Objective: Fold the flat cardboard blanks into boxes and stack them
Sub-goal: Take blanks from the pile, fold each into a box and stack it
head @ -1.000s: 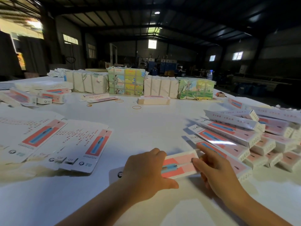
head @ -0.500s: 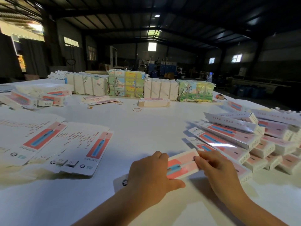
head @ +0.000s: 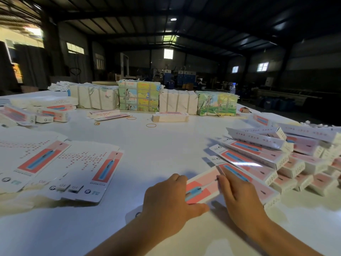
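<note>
A white cardboard box blank with a pink panel and a blue toothbrush picture (head: 202, 189) lies on the white table (head: 162, 148) in front of me. My left hand (head: 168, 202) grips its near end, fingers curled over the top and thumb along the front edge. My right hand (head: 238, 196) rests on its far end with fingers stretched along the panel. To the right lies a pile of folded boxes (head: 273, 159) of the same print. At the left, flat blanks (head: 77, 169) lie fanned out.
Wrapped bundles of cardboard (head: 140, 97) line the table's far edge, with a short stack of blanks (head: 170, 116) in front. Rubber bands (head: 151, 125) lie mid-table. More folded boxes (head: 42, 111) sit at the far left.
Both hands and the blank between them have shifted slightly away from me and to the right, toward the pile of folded boxes. My right fingers have stretched farther along the panel.
</note>
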Demonstrator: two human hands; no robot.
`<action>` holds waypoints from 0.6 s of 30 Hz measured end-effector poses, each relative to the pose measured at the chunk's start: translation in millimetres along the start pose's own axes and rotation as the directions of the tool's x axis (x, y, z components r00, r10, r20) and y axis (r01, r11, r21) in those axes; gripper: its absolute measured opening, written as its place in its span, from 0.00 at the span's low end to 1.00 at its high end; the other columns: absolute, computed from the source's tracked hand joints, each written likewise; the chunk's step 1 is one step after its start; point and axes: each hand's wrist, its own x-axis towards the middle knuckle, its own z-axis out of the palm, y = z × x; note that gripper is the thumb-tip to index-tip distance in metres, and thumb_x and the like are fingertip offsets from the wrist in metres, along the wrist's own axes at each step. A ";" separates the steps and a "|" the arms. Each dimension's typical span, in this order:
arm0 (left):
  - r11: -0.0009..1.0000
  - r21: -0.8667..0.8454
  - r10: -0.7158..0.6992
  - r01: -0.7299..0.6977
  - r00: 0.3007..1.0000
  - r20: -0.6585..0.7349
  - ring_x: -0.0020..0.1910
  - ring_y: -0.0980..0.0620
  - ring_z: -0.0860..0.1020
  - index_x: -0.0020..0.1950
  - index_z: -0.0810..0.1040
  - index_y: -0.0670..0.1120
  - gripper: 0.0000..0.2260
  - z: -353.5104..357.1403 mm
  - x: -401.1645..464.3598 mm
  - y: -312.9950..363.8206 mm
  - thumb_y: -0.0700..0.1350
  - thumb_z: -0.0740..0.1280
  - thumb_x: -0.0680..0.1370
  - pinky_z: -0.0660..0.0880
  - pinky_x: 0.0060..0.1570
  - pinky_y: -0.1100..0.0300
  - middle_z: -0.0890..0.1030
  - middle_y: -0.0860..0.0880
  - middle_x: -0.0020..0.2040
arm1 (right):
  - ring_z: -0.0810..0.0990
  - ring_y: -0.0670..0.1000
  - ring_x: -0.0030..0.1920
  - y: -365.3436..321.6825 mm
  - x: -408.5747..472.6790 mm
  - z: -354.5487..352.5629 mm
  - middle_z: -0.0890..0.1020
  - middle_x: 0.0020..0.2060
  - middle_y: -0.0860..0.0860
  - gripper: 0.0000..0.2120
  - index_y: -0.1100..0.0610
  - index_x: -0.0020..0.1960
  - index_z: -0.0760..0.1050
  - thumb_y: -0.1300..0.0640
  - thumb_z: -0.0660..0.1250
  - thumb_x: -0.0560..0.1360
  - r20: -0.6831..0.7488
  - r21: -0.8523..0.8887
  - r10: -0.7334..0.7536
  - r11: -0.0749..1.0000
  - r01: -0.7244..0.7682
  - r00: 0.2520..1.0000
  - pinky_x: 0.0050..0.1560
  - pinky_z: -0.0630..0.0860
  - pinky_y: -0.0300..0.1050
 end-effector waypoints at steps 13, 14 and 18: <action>0.989 0.133 0.078 -0.068 0.994 -0.074 0.54 0.58 0.75 0.62 0.64 0.58 0.27 0.1 0.9 -8.6 0.70 0.61 0.70 0.75 0.49 0.62 0.73 0.59 0.58 | 0.85 0.57 0.44 -1.9 6.6 -2.3 0.84 0.45 0.62 0.11 0.58 0.45 0.85 0.60 0.63 0.72 0.250 0.757 0.308 0.529 -0.384 0.918 0.40 0.81 0.43; 0.989 0.131 0.082 -0.071 0.993 -0.081 0.53 0.58 0.75 0.63 0.64 0.58 0.27 0.0 1.1 -9.2 0.70 0.61 0.70 0.75 0.48 0.63 0.73 0.59 0.58 | 0.85 0.57 0.44 -1.3 6.3 -2.1 0.85 0.44 0.61 0.12 0.57 0.44 0.85 0.61 0.62 0.74 0.237 0.757 0.320 0.531 -0.381 0.917 0.39 0.80 0.42; 0.988 0.128 0.096 -0.083 0.990 -0.101 0.53 0.60 0.75 0.63 0.63 0.59 0.27 0.1 0.8 -11.4 0.71 0.61 0.70 0.74 0.47 0.64 0.73 0.60 0.59 | 0.85 0.57 0.45 2.6 6.4 -1.2 0.85 0.44 0.61 0.16 0.56 0.44 0.85 0.62 0.58 0.78 0.212 0.748 0.346 0.545 -0.379 0.914 0.40 0.80 0.41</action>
